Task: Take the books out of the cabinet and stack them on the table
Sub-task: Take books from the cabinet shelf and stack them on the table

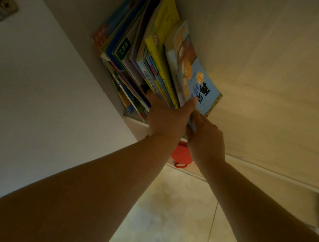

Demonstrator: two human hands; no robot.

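Observation:
Several thin children's books (140,56) stand leaning together inside the cabinet, pressed against its wooden side wall (270,78). The outermost is a light-blue book (192,72) with a picture and large black characters on its cover; a yellow book (164,27) stands just behind it. My left hand (167,117) grips the lower edges of the bundle, thumb on the blue cover. Beside it, my right hand (206,138) pinches the blue book's bottom corner. The table is not in view.
The white cabinet door (34,89) stands open on the left, with a metal hinge (0,0) at its top. A red round object (181,153) lies below the hands near the cabinet's base. Pale tiled floor (173,213) lies underneath.

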